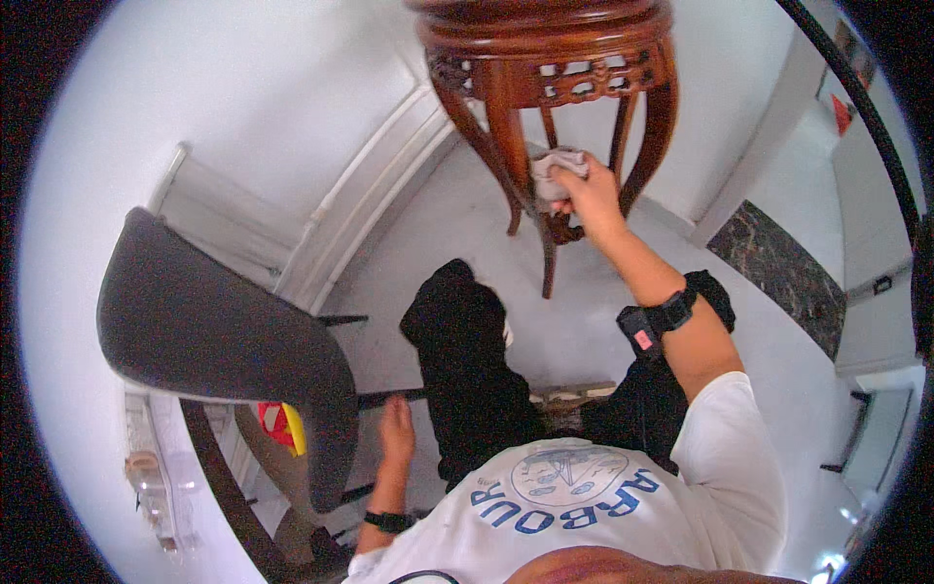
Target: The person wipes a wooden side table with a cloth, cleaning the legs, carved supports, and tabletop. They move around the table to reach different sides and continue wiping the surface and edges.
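A carved reddish-brown wooden stand [576, 44] with curved legs and a pierced apron is upright before me. My right hand [584, 186] grips a crumpled light cloth [558, 168], which lies against one of the stand's front legs [511, 139]. My left hand [396, 431] hangs low at my left side, near the dark chair; nothing shows in it, though its fingers are seen edge-on and partly blurred.
A dark grey chair [226, 314] is at my left, with a red and yellow item [282, 429] behind it. White walls with a moulded skirting [372, 190] meet behind the stand. A dark marble strip [781, 277] crosses the floor at right.
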Available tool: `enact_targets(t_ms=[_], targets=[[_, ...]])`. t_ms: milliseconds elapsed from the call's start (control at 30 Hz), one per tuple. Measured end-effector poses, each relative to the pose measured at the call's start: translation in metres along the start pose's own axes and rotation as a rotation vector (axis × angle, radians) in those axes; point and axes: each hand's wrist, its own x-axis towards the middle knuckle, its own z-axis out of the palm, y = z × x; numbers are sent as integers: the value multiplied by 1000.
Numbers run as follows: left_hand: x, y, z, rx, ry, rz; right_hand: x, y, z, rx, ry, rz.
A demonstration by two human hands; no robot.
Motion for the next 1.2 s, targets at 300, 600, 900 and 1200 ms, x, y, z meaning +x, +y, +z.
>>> enact_targets(t_ms=[300, 600, 900, 1200], targets=[[-159, -103, 85, -235, -394, -585, 2, 14, -3, -94, 6, -24], [-152, -88, 92, -278, -415, -536, 7, 18, -8, -162, 9, 24], [-134, -86, 91, -265, -458, -508, 14, 30, -8, -141, 16, 23], [-120, -86, 96, -236, -491, -462, 14, 29, -8, -182, 15, 5]])
